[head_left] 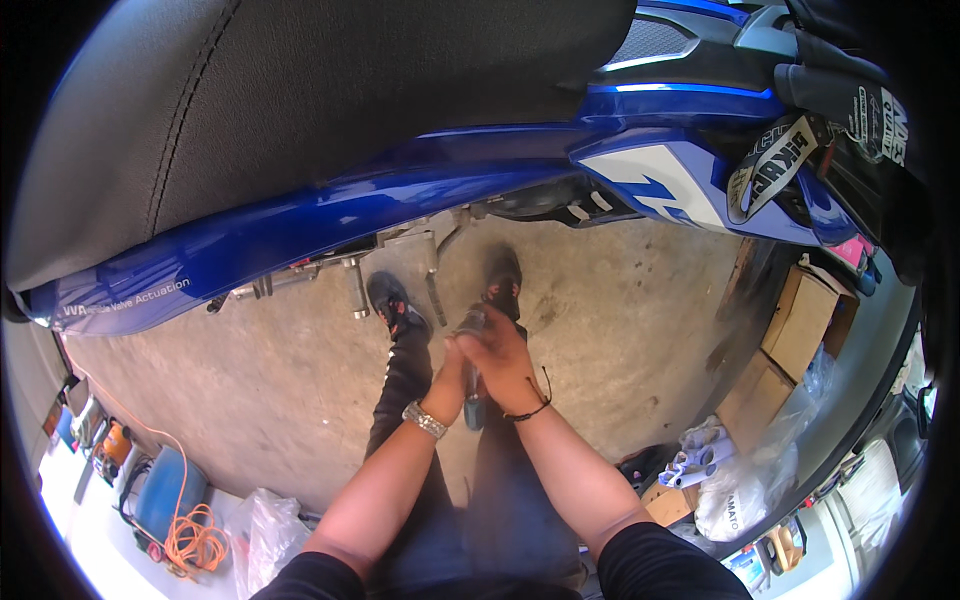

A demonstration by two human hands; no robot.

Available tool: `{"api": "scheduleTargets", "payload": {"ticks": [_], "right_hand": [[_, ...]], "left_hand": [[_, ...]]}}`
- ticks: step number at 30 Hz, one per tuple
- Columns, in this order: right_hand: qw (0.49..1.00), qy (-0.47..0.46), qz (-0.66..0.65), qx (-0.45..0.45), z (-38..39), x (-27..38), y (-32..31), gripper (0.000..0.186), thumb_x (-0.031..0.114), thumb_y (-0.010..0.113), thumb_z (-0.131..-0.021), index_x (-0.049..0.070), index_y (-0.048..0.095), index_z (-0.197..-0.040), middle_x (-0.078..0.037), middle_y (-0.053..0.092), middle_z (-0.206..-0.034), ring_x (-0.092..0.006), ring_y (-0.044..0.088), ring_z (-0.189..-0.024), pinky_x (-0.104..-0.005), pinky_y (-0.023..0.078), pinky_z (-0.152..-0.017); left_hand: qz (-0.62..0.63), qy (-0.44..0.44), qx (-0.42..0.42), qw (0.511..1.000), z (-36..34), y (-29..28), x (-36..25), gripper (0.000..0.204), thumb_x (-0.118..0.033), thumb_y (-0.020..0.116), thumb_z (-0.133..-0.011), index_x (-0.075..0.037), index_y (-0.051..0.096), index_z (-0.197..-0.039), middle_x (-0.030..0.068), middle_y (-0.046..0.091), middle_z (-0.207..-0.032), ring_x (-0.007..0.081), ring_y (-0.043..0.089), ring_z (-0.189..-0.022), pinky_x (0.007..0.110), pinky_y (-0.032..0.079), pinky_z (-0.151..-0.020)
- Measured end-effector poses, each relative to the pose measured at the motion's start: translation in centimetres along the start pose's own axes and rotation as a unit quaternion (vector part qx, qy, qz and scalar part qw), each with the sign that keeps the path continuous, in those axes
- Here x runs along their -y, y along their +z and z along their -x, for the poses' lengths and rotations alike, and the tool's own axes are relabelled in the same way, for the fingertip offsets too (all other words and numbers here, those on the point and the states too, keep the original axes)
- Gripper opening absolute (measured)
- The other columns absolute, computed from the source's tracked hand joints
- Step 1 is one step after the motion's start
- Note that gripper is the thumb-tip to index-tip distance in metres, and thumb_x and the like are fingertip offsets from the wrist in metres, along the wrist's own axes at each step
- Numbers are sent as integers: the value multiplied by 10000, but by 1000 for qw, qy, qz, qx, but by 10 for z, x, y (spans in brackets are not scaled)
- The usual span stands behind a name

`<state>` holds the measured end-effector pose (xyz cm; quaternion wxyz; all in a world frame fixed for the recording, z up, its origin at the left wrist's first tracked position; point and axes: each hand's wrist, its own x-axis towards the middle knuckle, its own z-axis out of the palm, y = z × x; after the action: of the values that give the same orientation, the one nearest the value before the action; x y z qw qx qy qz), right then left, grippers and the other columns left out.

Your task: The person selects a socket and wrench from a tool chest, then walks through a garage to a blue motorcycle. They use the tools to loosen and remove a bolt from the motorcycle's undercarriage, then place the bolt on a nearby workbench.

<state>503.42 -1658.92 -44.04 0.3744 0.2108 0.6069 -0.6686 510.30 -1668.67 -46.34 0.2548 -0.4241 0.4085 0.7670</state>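
Note:
My two hands meet low in front of me, above my legs. My left hand [452, 378] is closed around a slim tool, and my right hand [500, 358] wraps it from the other side. Below the hands shows the tool's dark teal end [475, 412]; a greyish part sticks out above the fingers. Blur and the fingers hide its middle, so its exact kind cannot be made out. Beyond the hands stands a blue motor scooter [330, 215] with a black seat [380, 90]. Its metal stand and foot parts [357, 288] hang near my shoes.
An orange cord [195, 540] lies coiled by a blue container [170, 495] at lower left, near a clear plastic bag [265, 540]. Open cardboard boxes [800, 310], rolled papers [697, 455] and plastic bags [740, 500] stand at right. A strap [775, 165] hangs from the scooter's front.

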Motion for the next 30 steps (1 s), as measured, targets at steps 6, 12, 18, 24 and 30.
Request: {"api": "scheduleTargets", "payload": {"ticks": [6,12,18,24,30], "right_hand": [[977,-11,214,-5,-49,19,-13,528,243,637,-914,9,409,-1329,-81,671,-905,-190,662,-744,-313,521,-665],[719,-302,617,106,-141,-17,-36,377,152,557,-850,105,500,-1220,-127,674,-941,-323,673,-773,-417,528,-655],[559,-321,747,161,-163,4,-29,367,123,512,-837,108,537,-1203,-116,661,-964,-278,675,-826,-413,517,-700],[532,-330,769,129,-171,4,-16,334,113,507,-829,88,580,-1154,-143,658,-949,-297,665,-827,-402,512,-715],[571,-304,754,113,-179,2,-7,198,125,500,-839,52,589,-1001,-135,660,-883,-296,678,-814,-423,534,-724]], "left_hand": [[-96,83,-220,967,0,-23,-2,474,-471,388,-1005,-37,579,-1019,28,532,-753,116,506,-676,254,410,-623],[-263,50,-142,953,-12,-57,44,318,-325,555,-953,-12,611,-965,73,605,-746,215,602,-719,331,476,-694],[-390,98,-190,895,-32,-56,37,370,-377,584,-909,-14,632,-963,220,666,-926,385,642,-896,437,496,-772],[-340,99,-229,907,-74,-48,54,340,-340,540,-948,-13,603,-874,178,603,-684,355,590,-665,441,459,-593],[-106,-80,-222,966,-101,-69,59,345,-375,518,-975,-51,615,-907,61,521,-601,187,501,-532,330,395,-496]]}}
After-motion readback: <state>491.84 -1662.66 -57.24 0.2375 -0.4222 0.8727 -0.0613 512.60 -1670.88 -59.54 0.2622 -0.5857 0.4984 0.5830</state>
